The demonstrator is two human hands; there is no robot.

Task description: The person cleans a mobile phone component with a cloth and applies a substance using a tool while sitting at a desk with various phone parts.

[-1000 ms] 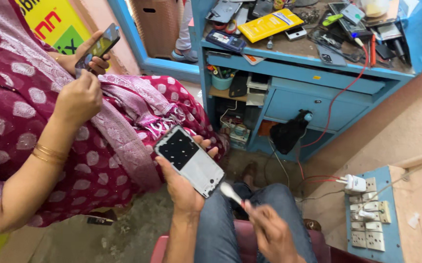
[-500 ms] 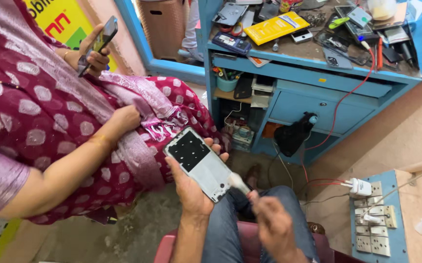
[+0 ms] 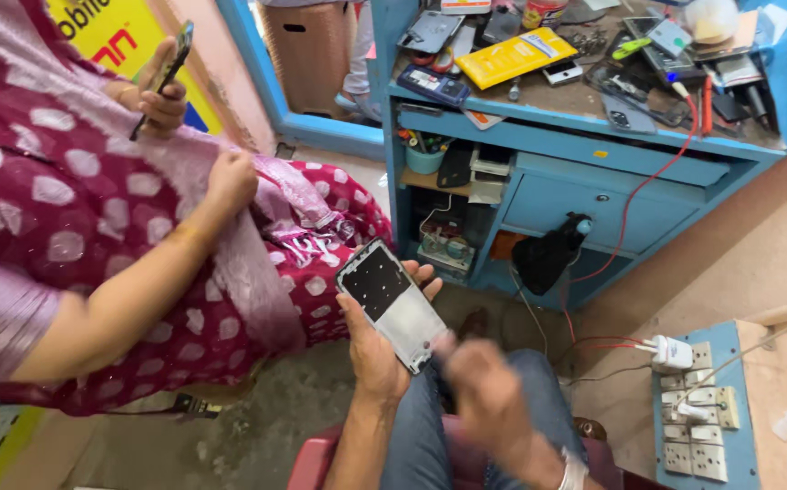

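Two hands at one opened phone.
Left hand (image 3: 377, 349) fingers clamp the phone (image 3: 392, 304); right hand (image 3: 489, 399) is blurred, its finger state unreadable.

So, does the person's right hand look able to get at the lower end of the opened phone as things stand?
Probably yes: the right hand, blurred, sits right beside the lower end of the opened phone held up in the left hand, with nothing visible between them.
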